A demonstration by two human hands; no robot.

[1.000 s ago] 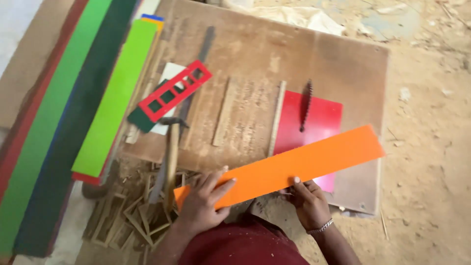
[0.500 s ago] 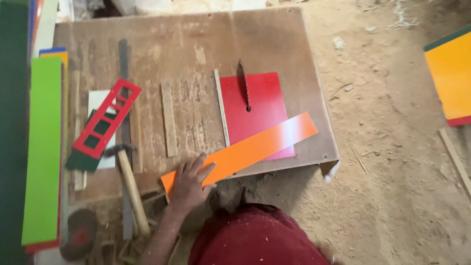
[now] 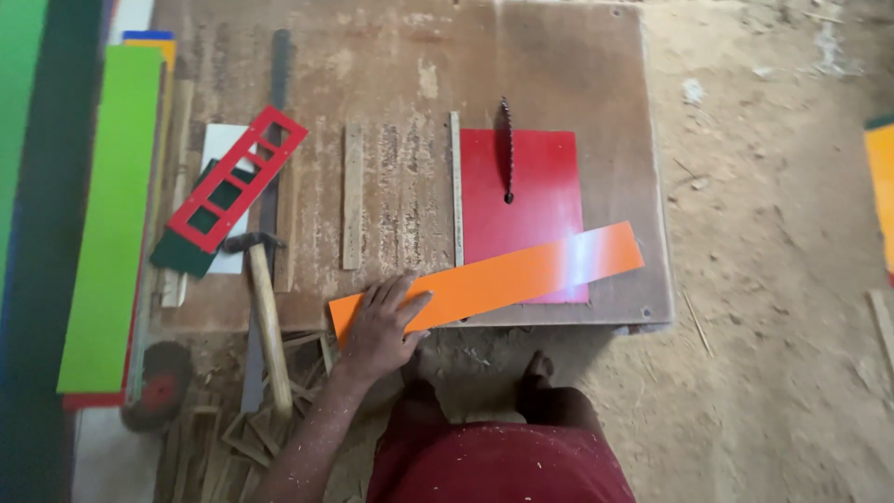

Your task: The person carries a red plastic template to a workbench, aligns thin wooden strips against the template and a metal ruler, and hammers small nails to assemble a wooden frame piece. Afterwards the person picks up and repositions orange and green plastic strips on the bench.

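Dusty sandy ground lies all around a low brown wooden board (image 3: 559,56) that serves as a work table. On its near edge rests a long flat orange strip (image 3: 503,277), tilted so its far end climbs to the right. The left hand (image 3: 377,326) lies flat on the strip's near left end — fingers (image 3: 396,296) spread out and pressing down, not curled around it. The right hand is not in the picture, so its fingers cannot be told.

Past the fingertips, the strip crosses the bottom of a red square sheet (image 3: 521,186), where a round toothed saw blade (image 3: 507,149) pokes up through a slot. Just left of the fingers lies a hammer with a wooden handle (image 3: 265,326), its head up on the board. Farther left sits a red frame with square holes (image 3: 237,177) — tilted over a white sheet and a dark green piece. Well beyond that lies a long bright green board (image 3: 116,214).
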